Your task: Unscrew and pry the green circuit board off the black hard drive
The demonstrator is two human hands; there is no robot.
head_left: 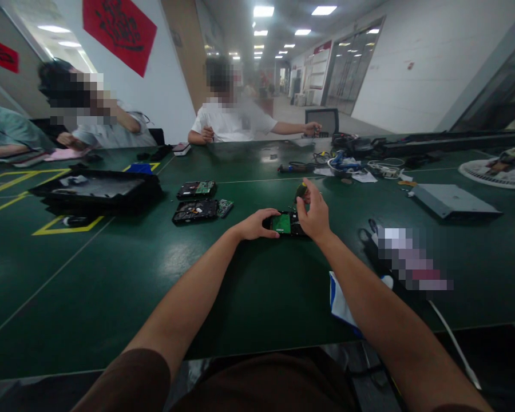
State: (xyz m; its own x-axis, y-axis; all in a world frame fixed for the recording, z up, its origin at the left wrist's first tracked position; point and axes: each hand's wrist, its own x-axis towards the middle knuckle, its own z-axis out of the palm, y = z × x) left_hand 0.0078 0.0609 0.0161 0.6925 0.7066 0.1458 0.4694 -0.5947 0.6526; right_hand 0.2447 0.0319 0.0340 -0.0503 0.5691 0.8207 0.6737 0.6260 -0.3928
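Drive [282,224]: on the table [257,297] before me, green board face up. Left hand [256,225]: closed on its left end, thumb at the near edge. Right hand [315,213]: gripping a screwdriver [301,190] by the handle, over the drive's right part; the tip I cannot make out. Noted ahead, to the left: two black units [195,212], a small board [225,208] beside the nearer. Well right: a grey case [455,200].

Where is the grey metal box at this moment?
In the head view, the grey metal box lies on the green table, right of the person's hands, just in front of the round white plastic grille.
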